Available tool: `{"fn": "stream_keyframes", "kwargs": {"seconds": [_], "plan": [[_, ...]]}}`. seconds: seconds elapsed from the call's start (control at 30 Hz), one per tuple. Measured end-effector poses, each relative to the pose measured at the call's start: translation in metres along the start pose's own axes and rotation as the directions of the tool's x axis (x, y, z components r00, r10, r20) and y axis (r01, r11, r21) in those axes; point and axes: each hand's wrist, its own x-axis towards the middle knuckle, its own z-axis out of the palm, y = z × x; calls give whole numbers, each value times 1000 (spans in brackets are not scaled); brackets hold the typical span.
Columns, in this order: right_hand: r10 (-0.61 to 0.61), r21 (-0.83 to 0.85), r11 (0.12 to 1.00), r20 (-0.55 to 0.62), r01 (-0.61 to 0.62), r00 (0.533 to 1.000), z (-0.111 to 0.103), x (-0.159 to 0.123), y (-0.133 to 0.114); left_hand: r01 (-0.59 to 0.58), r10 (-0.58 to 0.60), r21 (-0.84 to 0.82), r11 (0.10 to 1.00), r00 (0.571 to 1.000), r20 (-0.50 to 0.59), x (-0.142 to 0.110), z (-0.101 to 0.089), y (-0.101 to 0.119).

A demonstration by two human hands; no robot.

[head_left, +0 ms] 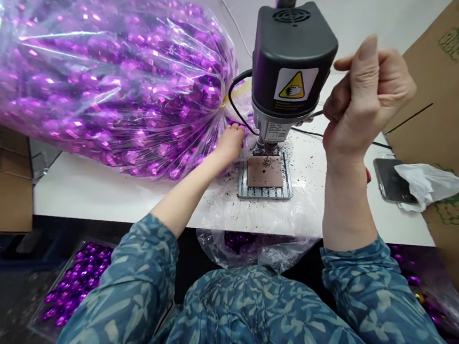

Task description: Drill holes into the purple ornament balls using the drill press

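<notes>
My left hand (230,141) is at the gathered neck of a big clear plastic bag (118,90) packed with shiny purple faceted balls. Its fingers curl in among the plastic, and whatever they hold is hidden. Up beside a black bench drill press (293,48), my right hand (367,95) is raised with its fingers curled in. I cannot make out anything inside that hand. Under the drill's chuck, a brown square plate (264,172) with a small dark hole lies on the slotted metal base (245,192). Dark shavings are scattered around it.
A phone (393,179) with a crumpled white tissue (431,181) lies at the right, beside a tall cardboard box (450,120). Another cardboard box (0,176) stands at left. Below the white table (94,192) are a tray of purple balls (78,281) and an open plastic bag (276,251).
</notes>
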Motion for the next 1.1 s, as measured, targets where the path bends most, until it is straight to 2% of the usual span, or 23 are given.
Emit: {"fn": "stream_keyframes", "kwargs": {"seconds": [0.1,0.17,0.23,0.3,0.4,0.5,0.57,0.67,0.77,0.83,0.87,0.9,0.97,1.03,1.1], "plan": [[-8,-38,999,1,8,1000,-1,-1,-1,143,-145,37,989,985,93,39,20,-12],[-10,-54,999,9,10,1000,-1,-2,-1,172,-173,10,985,980,96,45,31,-16],[-7,-70,998,13,8,1000,-1,-3,-2,159,-157,-51,986,987,38,40,34,-20],[4,-97,995,19,-2,1000,-1,-5,-3,126,-131,-117,985,991,-34,30,27,-23],[8,-122,993,27,-5,1000,-1,-6,-3,61,-95,-221,973,985,-146,9,3,-23],[-10,-94,996,20,12,1000,-1,-7,-3,65,-161,-419,906,967,-198,-18,-25,-12],[-9,-109,994,11,10,1000,-1,-7,-3,135,-266,-618,774,956,-125,-40,-39,-1],[-4,-110,994,7,4,1000,-1,-6,-2,273,-332,-850,450,935,124,-76,-44,17],[-12,-26,1000,11,13,1000,-1,-5,-2,389,-305,-909,147,892,332,-105,-31,30],[-11,-1,1000,9,11,1000,0,-5,-3,437,-309,-899,26,859,409,-116,-16,34],[-8,-6,1000,8,8,1000,0,-5,-3,453,-322,-892,3,844,428,-119,-7,34],[-7,-12,1000,5,7,1000,1,-5,-4,461,-344,-887,4,834,432,-120,2,33],[-7,-17,1000,4,7,1000,1,-5,-4,450,-396,-889,79,833,386,-119,17,29],[-19,-6,1000,-1,19,1000,2,-5,-5,412,-422,-883,223,858,294,-114,29,23],[-29,-10,1000,3,29,1000,2,-5,-4,369,-400,-855,365,891,214,-107,36,18]]}}
